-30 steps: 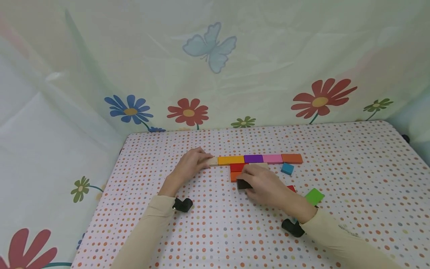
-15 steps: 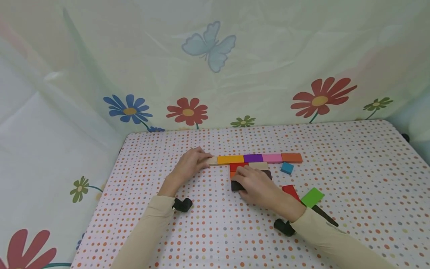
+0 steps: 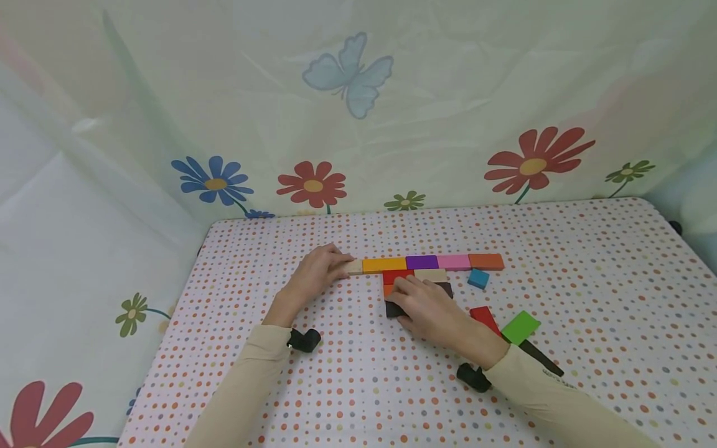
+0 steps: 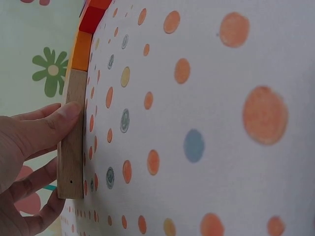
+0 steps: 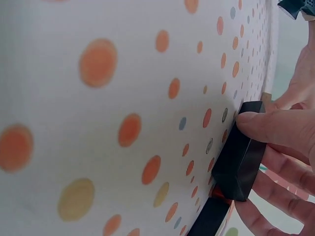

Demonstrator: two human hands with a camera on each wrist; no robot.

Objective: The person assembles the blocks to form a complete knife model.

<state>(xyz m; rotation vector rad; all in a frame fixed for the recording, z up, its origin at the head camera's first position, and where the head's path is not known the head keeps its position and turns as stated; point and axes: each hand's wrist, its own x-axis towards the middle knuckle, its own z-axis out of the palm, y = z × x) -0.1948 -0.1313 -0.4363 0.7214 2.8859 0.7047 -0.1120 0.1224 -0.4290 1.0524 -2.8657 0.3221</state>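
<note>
My left hand point(image 3: 318, 274) pinches a plain wooden block point(image 4: 73, 142) between thumb and fingers. That block forms the left end of a row, butted against a yellow-orange block point(image 3: 384, 266). Purple point(image 3: 422, 263), pink point(image 3: 454, 262) and orange-brown point(image 3: 486, 262) blocks continue the row rightward. My right hand point(image 3: 428, 311) grips a black block point(image 5: 241, 152), thumb on one side and fingers on the other. It lies at the near left of shorter rows, below a red block point(image 3: 398, 275) and a mostly covered orange one point(image 3: 388, 291). A beige block point(image 3: 430, 275) and a dark block point(image 3: 446, 289) show beyond my right hand.
A small blue block point(image 3: 478, 279) lies apart, right of the shorter rows. Farther right, loose red point(image 3: 485, 320), green point(image 3: 521, 326) and long dark point(image 3: 541, 357) blocks lie near my right forearm. A dotted cloth point(image 3: 347, 398) covers the table; a flowered curtain point(image 3: 437, 124) hangs behind.
My right hand has slid the black block a little left, lining it up under the orange one and uncovering the dark block at right. My left hand stays put.
</note>
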